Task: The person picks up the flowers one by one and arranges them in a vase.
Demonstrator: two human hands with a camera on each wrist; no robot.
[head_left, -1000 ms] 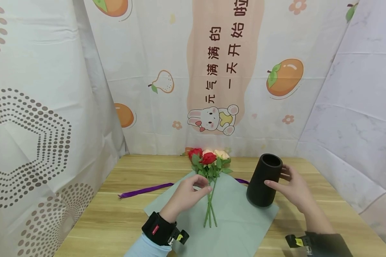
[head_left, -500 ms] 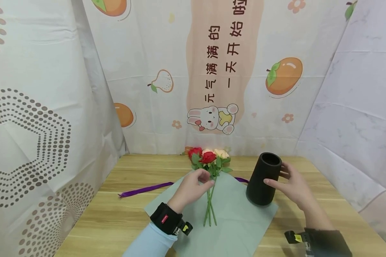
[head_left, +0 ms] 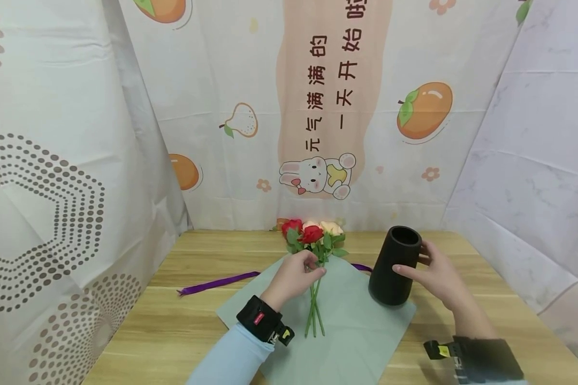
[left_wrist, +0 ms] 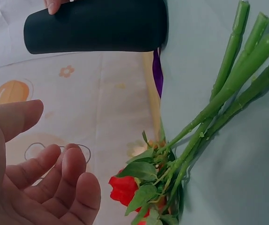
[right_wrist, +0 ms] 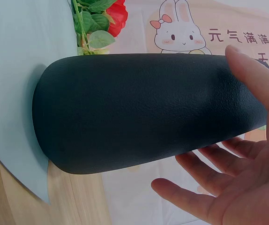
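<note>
A black vase (head_left: 394,270) stands on the right part of a grey-green wrapping sheet (head_left: 349,334). My right hand (head_left: 435,275) holds it near the top, the thumb on its near face and the fingers round its right side, partly behind it. A small bunch of red and cream roses (head_left: 313,234) lies on the sheet, its green stems (left_wrist: 219,105) crossed and pointing toward me. My left hand (head_left: 296,278) hovers over the upper stems, below the leaves. In the left wrist view its fingers (left_wrist: 73,164) are loosely bent, with nothing between them and the thumb.
A purple ribbon (head_left: 217,283) runs beneath the sheet and shows on both sides. The wooden table (head_left: 149,326) ends at a printed cloth (head_left: 241,176) hanging behind. More cloths hang at the left and right.
My left hand has moved up and to the right, closer to the leaves of the roses. My right hand and the vase stay nearly where they were.
</note>
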